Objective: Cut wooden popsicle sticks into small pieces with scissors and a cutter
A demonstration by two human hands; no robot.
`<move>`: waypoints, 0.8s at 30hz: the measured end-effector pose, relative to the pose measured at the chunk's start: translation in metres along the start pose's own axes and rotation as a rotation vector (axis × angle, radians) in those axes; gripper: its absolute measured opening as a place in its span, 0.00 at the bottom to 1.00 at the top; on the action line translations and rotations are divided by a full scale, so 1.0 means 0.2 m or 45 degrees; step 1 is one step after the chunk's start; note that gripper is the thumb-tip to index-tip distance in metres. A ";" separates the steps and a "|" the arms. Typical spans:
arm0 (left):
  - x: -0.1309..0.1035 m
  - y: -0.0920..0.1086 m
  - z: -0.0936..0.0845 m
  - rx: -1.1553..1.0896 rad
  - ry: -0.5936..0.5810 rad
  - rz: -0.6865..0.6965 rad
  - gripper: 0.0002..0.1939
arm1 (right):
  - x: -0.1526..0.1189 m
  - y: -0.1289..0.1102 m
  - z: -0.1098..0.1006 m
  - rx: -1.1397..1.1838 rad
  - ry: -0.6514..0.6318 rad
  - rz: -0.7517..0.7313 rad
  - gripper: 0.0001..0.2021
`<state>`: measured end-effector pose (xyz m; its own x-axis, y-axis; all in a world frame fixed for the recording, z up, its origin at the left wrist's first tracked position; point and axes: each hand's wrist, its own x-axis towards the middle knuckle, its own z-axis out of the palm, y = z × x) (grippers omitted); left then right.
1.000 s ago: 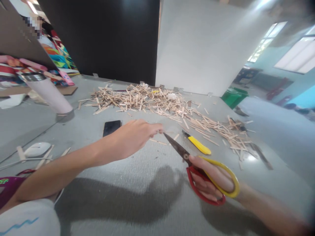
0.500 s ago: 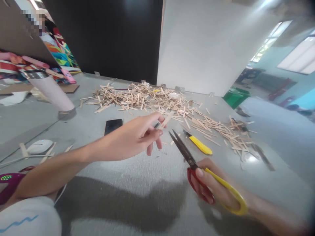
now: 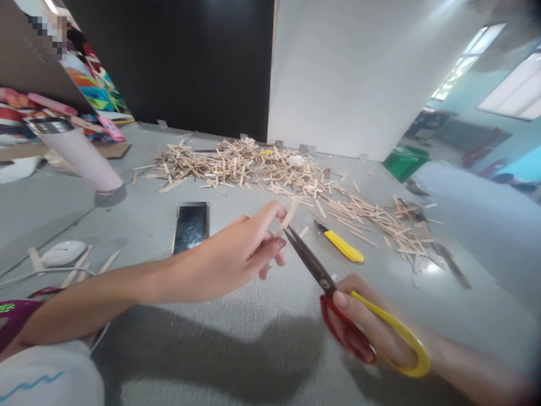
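Note:
Between the fingertips of my left hand (image 3: 249, 248) is a thin flat wooden stick (image 3: 289, 216), tilted up to the right. My right hand (image 3: 376, 321) grips scissors (image 3: 325, 282) with one red and one yellow handle. Their dark blades are nearly together, and the tips reach the lower part of the stick at my left fingers. Whether the blades touch the wood, I cannot tell. Just beyond the scissors lies a yellow box cutter (image 3: 343, 246). A heap of similar wooden sticks (image 3: 236, 163) spreads across the table behind my hands.
A phone (image 3: 191, 227) lies behind my left forearm. A pale tumbler (image 3: 80, 152) and a white mouse (image 3: 63, 253) with a cable are at left. Black and white upright panels (image 3: 338, 73) stand behind the heap. A green bin (image 3: 406, 162) is beyond the table at right.
The scissor tips have moved left and now meet the stick at my left fingers, with the blades closer together. My left hand has shifted slightly down, and more of the phone shows.

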<state>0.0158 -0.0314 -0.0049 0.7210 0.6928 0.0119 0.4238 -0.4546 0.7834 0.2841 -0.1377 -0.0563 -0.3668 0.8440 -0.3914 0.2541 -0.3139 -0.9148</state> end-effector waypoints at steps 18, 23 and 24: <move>0.04 -0.02 0.08 0.028 0.081 0.030 0.07 | 0.03 0.02 0.06 0.064 0.000 0.017 0.42; 0.04 -0.04 0.07 0.034 0.046 0.036 0.07 | 0.03 0.01 0.05 0.045 0.001 0.015 0.42; 0.04 -0.04 0.06 0.035 0.042 0.040 0.07 | 0.03 0.01 0.05 0.043 -0.006 0.016 0.42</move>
<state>0.0242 -0.0298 -0.0188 0.7157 0.6961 0.0572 0.4166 -0.4912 0.7650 0.2738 -0.1386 -0.0618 -0.3678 0.8378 -0.4035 0.2283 -0.3393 -0.9126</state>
